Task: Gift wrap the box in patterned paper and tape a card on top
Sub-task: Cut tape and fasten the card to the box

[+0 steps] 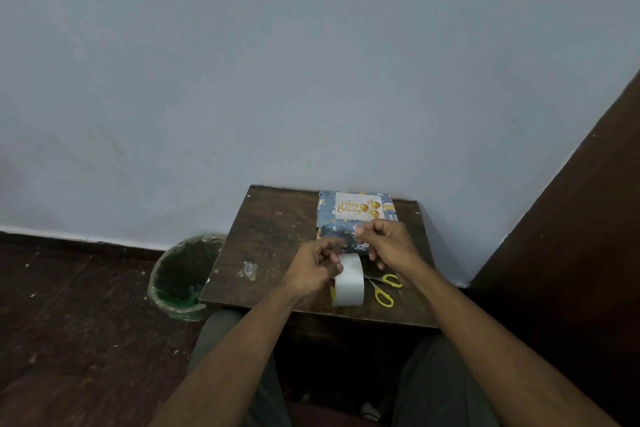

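Observation:
A box wrapped in blue patterned paper (327, 218) stands at the back of a small dark wooden table (273, 246), against the wall. A white "Happy Birthday" card (356, 206) with gold balloons lies on its top. In front of the box, my left hand (313, 269) grips a wide roll of clear tape (348, 282). My right hand (388, 243) pinches the pulled-out end of the tape strip (351, 236) just above the box's front edge. The box's front face is partly hidden by my hands.
Yellow-handled scissors (384, 288) lie on the table right of the tape roll. A crumpled bit of clear tape (250, 270) lies on the table's left half. A green-lined waste bin (183, 276) stands on the floor at the left. A dark wooden panel (571, 218) rises at right.

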